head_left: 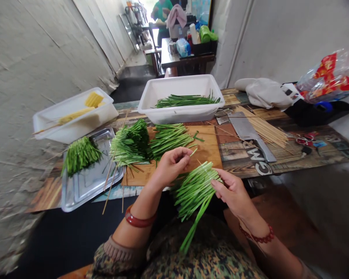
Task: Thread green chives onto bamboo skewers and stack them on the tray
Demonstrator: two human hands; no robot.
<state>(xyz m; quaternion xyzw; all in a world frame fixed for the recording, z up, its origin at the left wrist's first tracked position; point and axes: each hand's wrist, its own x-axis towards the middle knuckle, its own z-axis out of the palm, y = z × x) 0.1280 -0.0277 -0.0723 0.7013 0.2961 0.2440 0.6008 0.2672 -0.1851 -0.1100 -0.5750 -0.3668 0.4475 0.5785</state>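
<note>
My right hand [234, 192] grips a flat row of cut garlic chives [193, 193] by its right edge, thumb on top. The row is held in front of my body, past the board's near edge, with a few longer stalks hanging lower. A thin stick tip seems to poke out near its top; the rest of the stick is hidden. My left hand [174, 162] is closed in a pinch on a short chive stalk [194, 152], just above and left of the row. Behind it, loose chives [170, 141] and a stacked pile of chive rows [130, 143] lie on the wooden cutting board [208, 139].
A metal tray [90, 190] with a chive bunch [83, 155] is at left, below a white tub [72, 130] of yellow food. Another white tub [182, 116] holds chives. A cleaver [244, 126], bamboo skewers [264, 128] and keys [304, 141] lie right. A person [163, 11] is far back.
</note>
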